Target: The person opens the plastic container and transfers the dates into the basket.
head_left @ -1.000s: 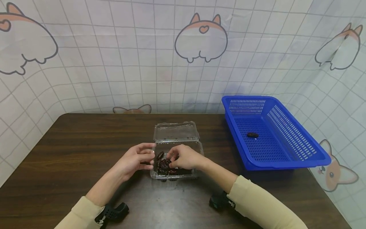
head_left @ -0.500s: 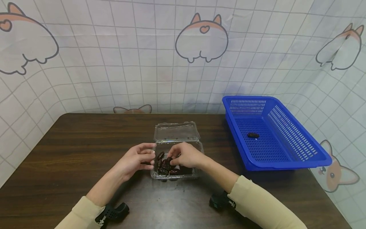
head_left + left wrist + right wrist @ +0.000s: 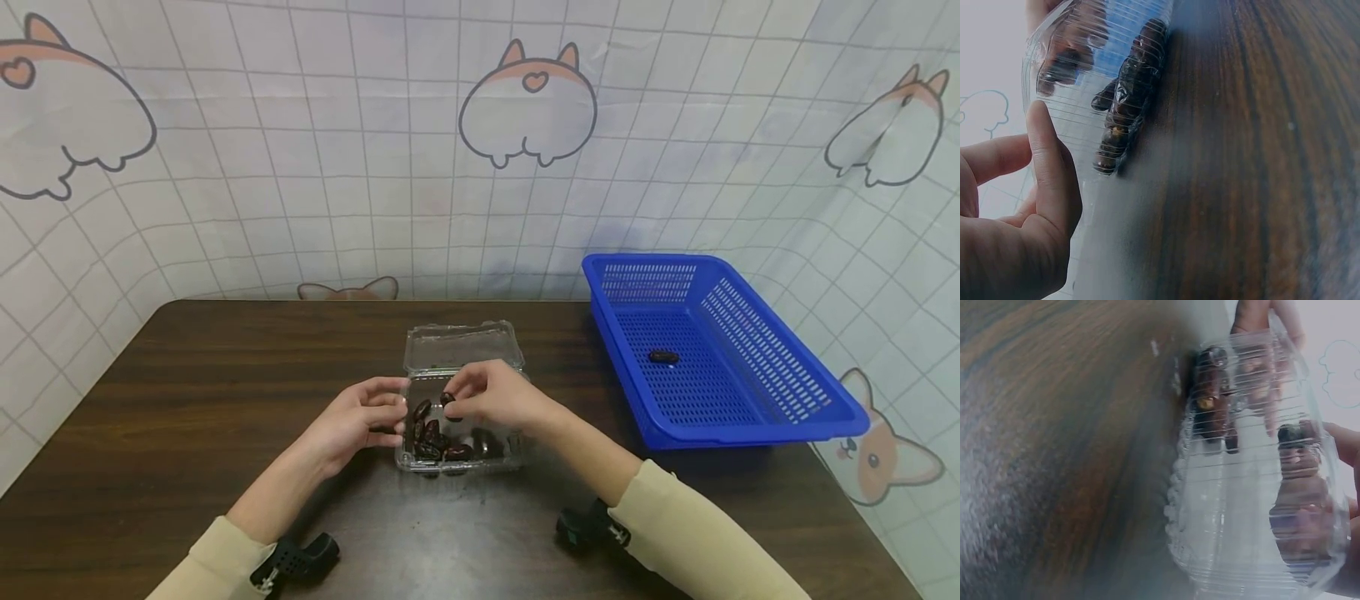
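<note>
Between thumb and fingers, my right hand pinches a dark brown date above the clear plastic clamshell box. Several more dates lie in the box, mostly toward its left and front. My left hand rests its fingertips against the box's left side. In the left wrist view, a fingertip of the left hand touches the clear wall, with dates visible through it. The right wrist view shows the right hand through the ribbed plastic box.
A blue perforated basket stands at the right of the dark wooden table, with one date on its floor. The box's transparent lid is raised at the back. A patterned sheet hangs behind and beside the table.
My right hand has risen from among the dates, lifting one date and moving slightly toward the back of the box. The left hand stays at the box's side.
</note>
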The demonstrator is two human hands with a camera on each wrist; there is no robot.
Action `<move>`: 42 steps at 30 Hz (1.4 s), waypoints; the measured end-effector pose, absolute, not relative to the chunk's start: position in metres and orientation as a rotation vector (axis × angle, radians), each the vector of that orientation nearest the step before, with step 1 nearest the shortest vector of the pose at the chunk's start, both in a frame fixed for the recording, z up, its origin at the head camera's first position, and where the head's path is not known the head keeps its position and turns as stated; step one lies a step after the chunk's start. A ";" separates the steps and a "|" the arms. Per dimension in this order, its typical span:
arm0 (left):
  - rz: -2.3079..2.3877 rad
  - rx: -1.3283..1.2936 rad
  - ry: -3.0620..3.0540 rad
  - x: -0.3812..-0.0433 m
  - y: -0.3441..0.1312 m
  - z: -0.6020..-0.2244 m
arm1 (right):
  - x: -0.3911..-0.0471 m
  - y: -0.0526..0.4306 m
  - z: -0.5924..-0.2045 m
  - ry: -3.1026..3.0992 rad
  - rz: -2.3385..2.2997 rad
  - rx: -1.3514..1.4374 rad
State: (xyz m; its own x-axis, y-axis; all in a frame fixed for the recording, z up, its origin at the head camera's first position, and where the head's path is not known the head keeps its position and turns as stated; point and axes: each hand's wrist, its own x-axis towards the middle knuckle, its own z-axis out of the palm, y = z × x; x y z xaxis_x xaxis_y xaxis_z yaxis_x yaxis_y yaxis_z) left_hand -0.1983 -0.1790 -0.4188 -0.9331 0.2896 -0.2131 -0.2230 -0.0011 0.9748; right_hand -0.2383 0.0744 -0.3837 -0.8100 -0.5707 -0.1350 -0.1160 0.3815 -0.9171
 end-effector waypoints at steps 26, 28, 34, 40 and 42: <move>1.985 0.083 1.948 -0.197 -0.178 -0.417 | -0.233 0.118 -0.355 2.137 -1.661 -0.420; 1.989 0.086 1.944 -0.196 -0.178 -0.418 | -0.233 0.122 -0.352 2.149 -1.664 -0.423; 2.002 0.104 1.930 -0.196 -0.179 -0.419 | -0.232 0.139 -0.340 2.168 -1.697 -0.409; 2.002 0.107 1.931 -0.197 -0.179 -0.419 | -0.234 0.158 -0.329 2.198 -1.714 -0.401; 2.000 0.111 1.934 -0.197 -0.179 -0.420 | -0.235 0.164 -0.327 2.215 -1.717 -0.393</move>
